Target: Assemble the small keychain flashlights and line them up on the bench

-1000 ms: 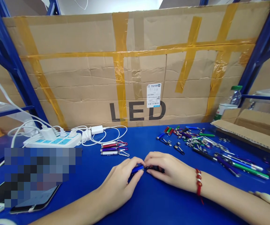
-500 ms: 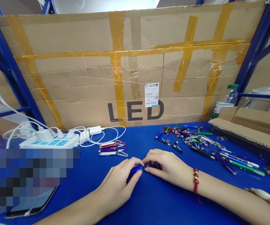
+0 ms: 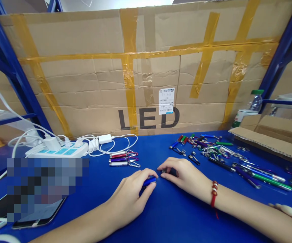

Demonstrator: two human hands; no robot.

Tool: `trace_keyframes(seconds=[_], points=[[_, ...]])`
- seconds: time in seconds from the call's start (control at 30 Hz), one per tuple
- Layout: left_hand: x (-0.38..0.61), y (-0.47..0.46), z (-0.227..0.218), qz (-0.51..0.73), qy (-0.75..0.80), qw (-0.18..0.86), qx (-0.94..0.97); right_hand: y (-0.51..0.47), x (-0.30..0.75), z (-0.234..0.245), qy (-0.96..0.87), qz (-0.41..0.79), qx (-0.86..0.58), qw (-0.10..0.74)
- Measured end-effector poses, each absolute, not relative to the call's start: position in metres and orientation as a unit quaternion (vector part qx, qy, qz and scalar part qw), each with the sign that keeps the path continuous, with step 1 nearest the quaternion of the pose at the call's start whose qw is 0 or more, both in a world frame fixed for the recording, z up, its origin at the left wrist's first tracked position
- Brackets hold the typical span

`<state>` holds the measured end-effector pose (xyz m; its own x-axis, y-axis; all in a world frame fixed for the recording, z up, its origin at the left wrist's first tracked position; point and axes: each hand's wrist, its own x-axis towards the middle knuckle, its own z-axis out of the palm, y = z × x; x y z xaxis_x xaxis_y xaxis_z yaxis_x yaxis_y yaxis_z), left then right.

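My left hand [image 3: 133, 189] is closed around a short blue metal tube [image 3: 149, 181], which looks like a small flashlight barrel. To its right, my right hand [image 3: 183, 172] pinches a small dark piece with a shiny metal end [image 3: 164, 171], mostly hidden by the fingers. A narrow gap separates the two hands. Beyond my left hand, three small keychain flashlights with carabiners lie side by side: a red one [image 3: 118, 155], a purple one [image 3: 118, 159] and a silver one [image 3: 118, 164].
Loose flashlight parts, clips and coloured tubes [image 3: 222, 153] are spread over the right of the blue table [image 3: 161, 216]. An open cardboard box [image 3: 267, 135] and a bottle [image 3: 249, 108] stand behind them. A power strip [image 3: 70, 150] with white cables and a phone [image 3: 42, 212] occupy the left.
My hands have drawn slightly apart, opening a gap between the blue tube and the dark piece. Both still hold their pieces. The view has shifted slightly.
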<state>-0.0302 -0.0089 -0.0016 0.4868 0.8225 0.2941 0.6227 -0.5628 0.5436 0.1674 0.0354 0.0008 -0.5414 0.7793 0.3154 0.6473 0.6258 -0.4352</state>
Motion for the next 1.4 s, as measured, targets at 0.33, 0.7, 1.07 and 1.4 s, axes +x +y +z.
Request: trace_keyframes(seconds=[0.33, 0.7, 1.07, 1.4], points=[[-0.03, -0.012, 0.007, 0.243, 0.448, 0.195, 0.838, 0.041, 0.17, 0.0, -0.845, 0.137, -0.471, 0.214], [-0.029, -0.015, 0.012, 0.244, 0.443, 0.205, 0.838, 0.039, 0.167, 0.0, -0.843, 0.137, -0.468, 0.227], [-0.03, -0.012, 0.004, 0.254, 0.436, 0.187, 0.843, 0.039, 0.163, -0.003, -0.813, 0.238, -0.409, 0.341], [-0.031, -0.012, 0.003, 0.256, 0.432, 0.186, 0.844, 0.037, 0.161, -0.003, -0.815, 0.275, -0.388, 0.33]])
